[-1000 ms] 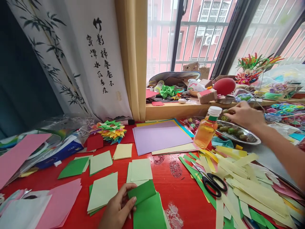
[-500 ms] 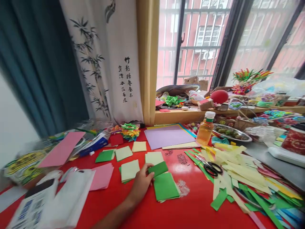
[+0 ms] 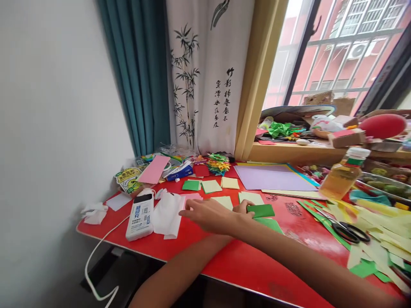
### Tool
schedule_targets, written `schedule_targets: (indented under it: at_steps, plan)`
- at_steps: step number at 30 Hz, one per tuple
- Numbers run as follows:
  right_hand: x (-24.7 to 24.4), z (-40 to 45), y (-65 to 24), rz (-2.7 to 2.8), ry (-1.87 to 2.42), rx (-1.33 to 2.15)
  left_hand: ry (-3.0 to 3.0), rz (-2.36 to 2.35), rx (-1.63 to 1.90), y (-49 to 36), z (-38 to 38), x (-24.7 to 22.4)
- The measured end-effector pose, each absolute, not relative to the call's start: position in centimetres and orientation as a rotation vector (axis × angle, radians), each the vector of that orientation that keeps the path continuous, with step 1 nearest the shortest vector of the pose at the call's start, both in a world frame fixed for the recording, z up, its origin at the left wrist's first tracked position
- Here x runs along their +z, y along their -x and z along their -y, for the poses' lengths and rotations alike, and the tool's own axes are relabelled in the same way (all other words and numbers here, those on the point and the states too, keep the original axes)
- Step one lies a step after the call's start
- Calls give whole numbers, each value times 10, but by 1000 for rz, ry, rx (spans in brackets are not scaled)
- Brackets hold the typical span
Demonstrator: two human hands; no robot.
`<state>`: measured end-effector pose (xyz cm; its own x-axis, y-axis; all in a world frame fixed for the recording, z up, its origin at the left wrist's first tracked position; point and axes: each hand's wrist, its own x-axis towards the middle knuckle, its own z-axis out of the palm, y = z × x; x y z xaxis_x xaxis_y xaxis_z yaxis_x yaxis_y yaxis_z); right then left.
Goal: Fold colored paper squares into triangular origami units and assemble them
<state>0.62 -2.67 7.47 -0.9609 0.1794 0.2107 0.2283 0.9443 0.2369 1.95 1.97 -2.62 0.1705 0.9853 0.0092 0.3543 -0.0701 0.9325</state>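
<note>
My left hand (image 3: 243, 208) is closed on the edge of a folded dark green piece of paper (image 3: 263, 210). Beneath that piece lies a stack of green paper squares (image 3: 271, 224), partly covered. My right hand (image 3: 208, 214) reaches leftward across my left forearm, fingers apart and holding nothing that I can see. It is nearest to the pink paper (image 3: 192, 197) and the white tissue (image 3: 167, 213). Pale yellow-green paper squares (image 3: 224, 202) show just behind it, and another pale stack (image 3: 251, 198) lies behind my left hand.
Black-handled scissors (image 3: 349, 232) lie among paper strips (image 3: 385, 226) on the right. A bottle of amber liquid (image 3: 342, 177) stands behind them. Purple sheets (image 3: 276, 176) lie at the back. A white device (image 3: 140, 217) with a cable (image 3: 96, 248) sits near the left table edge.
The view has swung to the left. My right arm has come in from the right, crossing over my left forearm. My left hand still holds the green paper.
</note>
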Motion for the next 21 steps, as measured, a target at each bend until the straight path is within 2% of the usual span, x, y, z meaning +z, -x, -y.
schedule_targets:
  at_steps: [7,21]
  plan:
    - [20,1,49,2947,-172,-648,-1662,-1360,909,-20,-19,-24]
    - [16,6,46,2914,-253,-649,-1664,-1336,937,-20,-19,-22]
